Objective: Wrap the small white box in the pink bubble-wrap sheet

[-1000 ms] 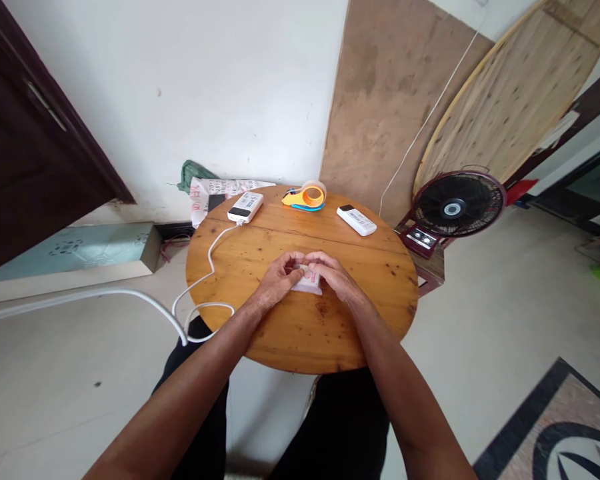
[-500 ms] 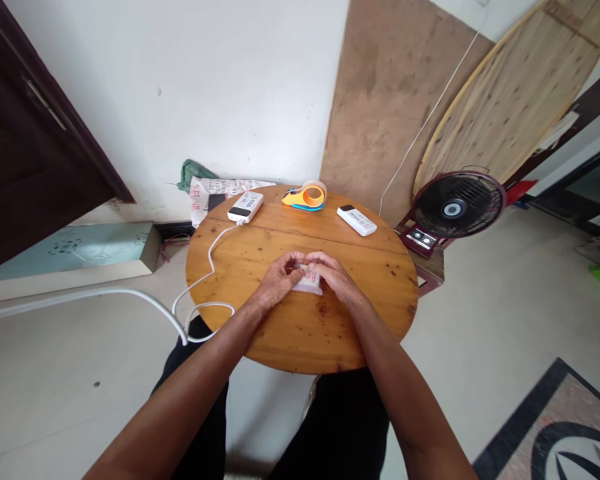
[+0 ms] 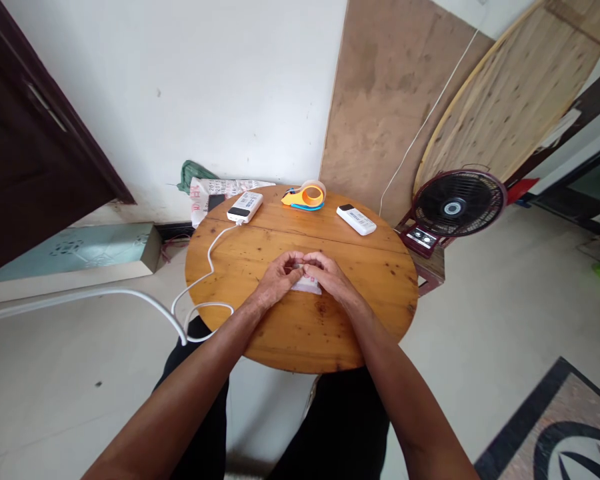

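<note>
Near the middle of the round wooden table (image 3: 280, 333), a small white packet with red print (image 3: 307, 285) lies partly covered by my fingers. It looks wrapped in clear plastic. My left hand (image 3: 281, 275) is closed at the packet's left and far edge, thumb on top. From the other side my right hand (image 3: 329, 272) closes on it, with its thumb close to the left one. Both sets of fingertips meet at the far edge, and the fingers hide most of the packet's upper part.
A white power bank (image 3: 245, 207) with a white cable (image 3: 211, 257) plugged in sits at the back left. An orange tape dispenser (image 3: 305, 197) stands at the back, a second power bank (image 3: 357, 220) at the back right. Beyond the table's right side is a fan (image 3: 451, 209).
My right hand has shifted slightly over the packet, covering more of its red print. The other things on the table stay in place.
</note>
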Demonstrator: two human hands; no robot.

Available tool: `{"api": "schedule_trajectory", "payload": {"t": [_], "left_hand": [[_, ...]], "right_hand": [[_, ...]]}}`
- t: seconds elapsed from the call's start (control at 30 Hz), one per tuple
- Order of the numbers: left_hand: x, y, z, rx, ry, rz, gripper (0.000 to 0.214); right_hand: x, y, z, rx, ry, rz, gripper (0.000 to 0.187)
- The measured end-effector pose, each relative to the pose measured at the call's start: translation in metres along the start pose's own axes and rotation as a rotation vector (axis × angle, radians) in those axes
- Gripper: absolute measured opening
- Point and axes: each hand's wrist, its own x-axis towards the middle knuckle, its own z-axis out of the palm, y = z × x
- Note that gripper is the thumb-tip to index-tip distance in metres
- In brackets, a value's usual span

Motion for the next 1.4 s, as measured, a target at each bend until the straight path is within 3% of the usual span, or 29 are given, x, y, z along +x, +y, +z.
{"api": "schedule_trajectory", "payload": {"t": [0.4,0.63,1.13,1.27,1.4], "left_hand": [[-0.003,0.002,-0.001,-0.024,0.003,-0.015,0.037],[0.002,-0.009,-0.004,-0.024,0.075,-0.030,0.043],[0.008,-0.016,-0.010,0.028,0.318,-0.015,0.033],[0.010,-0.023,-0.014,0.040,0.339,0.006,0.031],[0.011,-0.024,-0.015,0.045,0.344,-0.004,0.030]], "right_hand": [[0.002,0.001,-0.007,0.039,0.044,0.051,0.026],[0.000,-0.006,-0.007,0.097,0.080,0.118,0.028],[0.003,-0.002,-0.020,-0.015,0.289,0.051,0.026],[0.006,0.009,-0.025,-0.173,0.325,-0.051,0.023],[0.004,0.010,-0.026,-0.437,0.357,-0.063,0.022]]}}
